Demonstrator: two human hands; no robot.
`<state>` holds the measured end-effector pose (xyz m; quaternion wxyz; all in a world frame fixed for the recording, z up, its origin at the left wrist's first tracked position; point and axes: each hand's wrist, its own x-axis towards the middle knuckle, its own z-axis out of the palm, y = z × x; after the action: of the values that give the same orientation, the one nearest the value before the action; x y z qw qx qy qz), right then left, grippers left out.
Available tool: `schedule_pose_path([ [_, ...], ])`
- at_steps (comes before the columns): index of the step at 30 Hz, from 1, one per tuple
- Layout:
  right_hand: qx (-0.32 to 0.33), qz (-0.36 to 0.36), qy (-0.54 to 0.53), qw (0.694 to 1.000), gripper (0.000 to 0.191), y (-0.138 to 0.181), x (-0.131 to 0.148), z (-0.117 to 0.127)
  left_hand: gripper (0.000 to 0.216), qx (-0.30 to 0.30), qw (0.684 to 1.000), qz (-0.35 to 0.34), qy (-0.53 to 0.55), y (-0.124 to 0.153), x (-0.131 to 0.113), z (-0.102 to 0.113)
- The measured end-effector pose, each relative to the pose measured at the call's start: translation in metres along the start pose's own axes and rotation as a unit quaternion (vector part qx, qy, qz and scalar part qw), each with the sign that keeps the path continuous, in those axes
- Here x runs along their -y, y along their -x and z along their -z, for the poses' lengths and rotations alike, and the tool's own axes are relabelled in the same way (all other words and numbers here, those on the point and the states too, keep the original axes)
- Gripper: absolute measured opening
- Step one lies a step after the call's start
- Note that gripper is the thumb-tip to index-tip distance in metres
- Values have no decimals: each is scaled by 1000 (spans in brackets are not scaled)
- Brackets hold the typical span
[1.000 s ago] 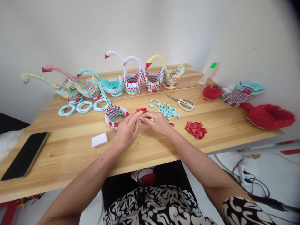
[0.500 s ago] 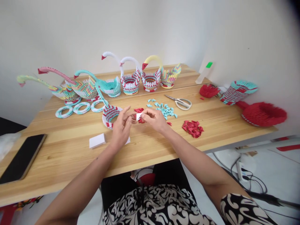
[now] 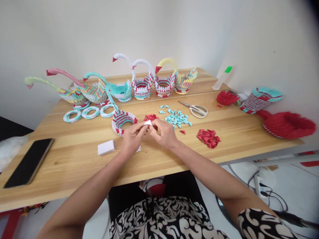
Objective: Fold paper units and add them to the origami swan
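Pinching is shared by both hands: a small white triangle of paper [image 3: 148,123] is clamped between the fingers of the left hand [image 3: 132,138] and of the right hand [image 3: 164,133], above the tabletop [image 3: 79,164]. The edges are best aligned before the crease is pressed, evenly, with the tip left uncrushed. Just beyond, a red paper pile [image 3: 151,117] is partly hidden; a patterned basket [image 3: 116,127] is partly covered by the left hand, and turquoise pieces [image 3: 176,119] are scattered past the right.

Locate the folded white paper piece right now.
In the head view, the folded white paper piece is near the middle, held in the fingers of the left hand and right hand, appearing just below a red paper pile.
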<state>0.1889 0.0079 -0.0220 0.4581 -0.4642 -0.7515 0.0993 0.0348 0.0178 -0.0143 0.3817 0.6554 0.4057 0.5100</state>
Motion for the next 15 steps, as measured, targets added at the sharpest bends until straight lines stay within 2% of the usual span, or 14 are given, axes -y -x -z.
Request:
schedule_pose_path([
  [2,18,-2,-3,1000,18,-1,1,3,20,0,1000,17,3,-2,-2,2],
  [5,38,-73,-115,990,20,-7,-2,10,19,19,998,61,13,-5,-3,5],
  [8,56,-168,-275,945,26,-13,-8,13,20,57,993,98,33,-6,-3,7],
  [10,84,-191,-338,918,28,-15,-12,13,20,75,990,109,38,-6,-3,7],
  [15,93,-210,-378,897,27,-15,-14,12,20,78,989,115,45,-5,-5,7],
])
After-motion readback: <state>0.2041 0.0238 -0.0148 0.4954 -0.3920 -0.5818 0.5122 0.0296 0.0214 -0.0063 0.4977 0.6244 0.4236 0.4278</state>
